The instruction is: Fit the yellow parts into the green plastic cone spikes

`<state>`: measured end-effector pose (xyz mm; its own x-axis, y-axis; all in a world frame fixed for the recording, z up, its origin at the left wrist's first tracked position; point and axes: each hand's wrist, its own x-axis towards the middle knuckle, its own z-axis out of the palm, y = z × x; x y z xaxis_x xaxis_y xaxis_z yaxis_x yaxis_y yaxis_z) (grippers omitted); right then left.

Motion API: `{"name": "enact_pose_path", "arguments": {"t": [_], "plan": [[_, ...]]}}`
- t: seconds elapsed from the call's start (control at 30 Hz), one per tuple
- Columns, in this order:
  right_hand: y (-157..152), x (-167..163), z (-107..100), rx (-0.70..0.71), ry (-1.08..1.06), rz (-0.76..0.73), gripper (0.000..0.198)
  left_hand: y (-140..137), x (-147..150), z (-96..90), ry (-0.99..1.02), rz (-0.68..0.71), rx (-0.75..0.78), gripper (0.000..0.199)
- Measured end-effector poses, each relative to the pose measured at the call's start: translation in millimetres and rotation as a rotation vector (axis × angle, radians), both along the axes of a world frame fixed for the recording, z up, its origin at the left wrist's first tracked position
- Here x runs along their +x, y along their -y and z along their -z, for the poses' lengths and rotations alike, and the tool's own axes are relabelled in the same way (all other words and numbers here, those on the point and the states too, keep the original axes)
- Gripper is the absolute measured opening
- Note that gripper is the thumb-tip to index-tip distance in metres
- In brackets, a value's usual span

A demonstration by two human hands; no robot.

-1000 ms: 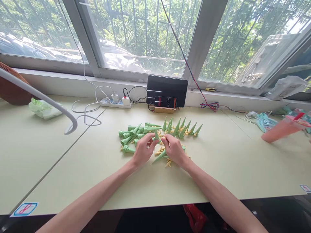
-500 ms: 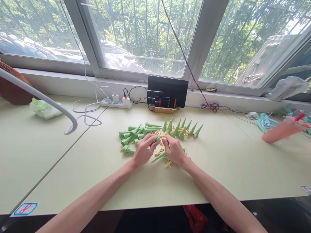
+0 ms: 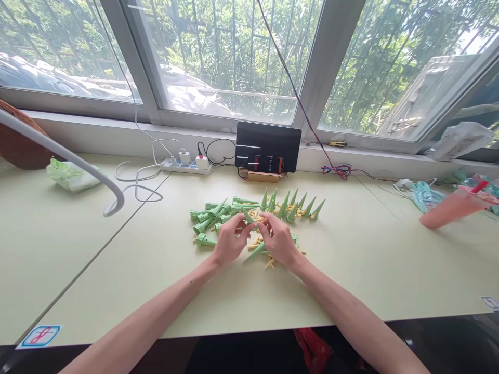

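In front of me, my left hand [image 3: 231, 243] pinches a green plastic spike [image 3: 248, 215] with a hollow, cone-like body, its tip pointing up and to the left. My right hand [image 3: 278, 241] is closed at the base of the same spike, its thumb and forefinger meeting it; any small part between them is hidden. Small yellow plastic pegs [image 3: 255, 241] lie under and between both hands. Another green spike [image 3: 255, 252] rests on the table by my right hand. More loose spikes [image 3: 202, 226] lie to the left, and several upright spikes [image 3: 283, 205] stand behind my right hand.
A phone [image 3: 266, 164] leans against a dark tablet [image 3: 268, 140] at the back. To its left are a power strip [image 3: 187, 166] and white cables. A pink drink cup [image 3: 454, 208] lies tilted at right; a white curved tube [image 3: 78, 156] crosses the left.
The spike between my hands has been tipped so its pointed end now shows upward and to the left. My fingers have shifted slightly around its base.
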<state>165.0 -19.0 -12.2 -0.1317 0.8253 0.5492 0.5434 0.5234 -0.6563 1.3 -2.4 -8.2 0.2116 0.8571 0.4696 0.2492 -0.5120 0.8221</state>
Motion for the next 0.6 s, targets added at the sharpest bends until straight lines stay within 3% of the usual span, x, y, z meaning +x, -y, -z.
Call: {"name": "enact_pose_path", "arguments": {"t": [0.37,0.6], "plan": [[-0.6,0.7,3.1,0.070,0.002,-0.028,0.025,-1.6,-1.5,-1.5,0.082,0.043,-0.094,0.014],[-1.4,0.4,3.7,0.079,0.000,-0.030,0.025,-3.3,-0.6,0.5,0.147,0.042,-0.133,0.028]]}}
